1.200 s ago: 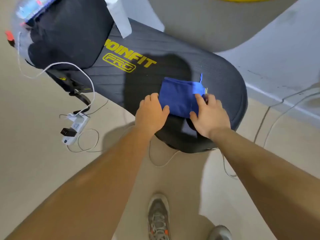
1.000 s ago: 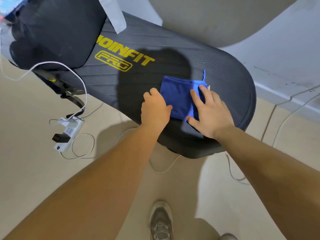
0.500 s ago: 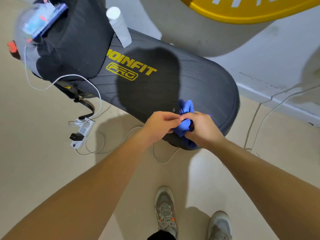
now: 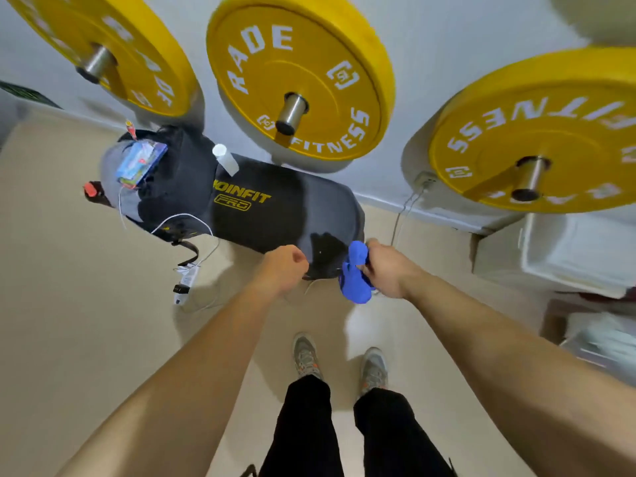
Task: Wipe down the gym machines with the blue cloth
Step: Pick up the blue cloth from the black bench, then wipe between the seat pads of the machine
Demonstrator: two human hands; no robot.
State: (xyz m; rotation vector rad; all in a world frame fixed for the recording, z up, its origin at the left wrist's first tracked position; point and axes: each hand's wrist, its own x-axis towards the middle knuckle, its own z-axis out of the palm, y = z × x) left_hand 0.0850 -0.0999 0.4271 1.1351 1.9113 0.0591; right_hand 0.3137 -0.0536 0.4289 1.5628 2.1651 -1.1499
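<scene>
Left plate [image 4: 113, 46]: yellow weight plate on a steel peg, hung on the white wall.
Dark bag [image 4: 179, 180]: lies on the far end of the black pad, with a blue packet [image 4: 141, 163] on top of it.
Power strip [image 4: 186, 282]: white, on the beige floor [image 4: 69, 304] beside the pad; a white cable [image 4: 182, 218] loops up from it towards the bag.
White bottle [image 4: 225, 160]: tilted, just beside the bag.
Black pad [image 4: 275, 215]: a long gym cushion with yellow "PRO" lettering – its near end is between the two hands.
Left hand [image 4: 285, 266]: fingers curled into a loose fist, nothing seen in it, held over the pad's near edge.
Middle plate [image 4: 299, 77]: yellow, white "FITNESS" lettering, on a peg above the pad.
Shoes [image 4: 306, 356]: grey, on the floor below the hands.
Blue cloth [image 4: 356, 277]: bunched up, hanging from the right hand at the pad's near right corner – whether it touches the pad cannot be told.
Right hand [image 4: 385, 270]: fingers closed round the cloth's upper part.
Right plate [image 4: 537, 132]: yellow, on its own peg, well apart from the pad.
</scene>
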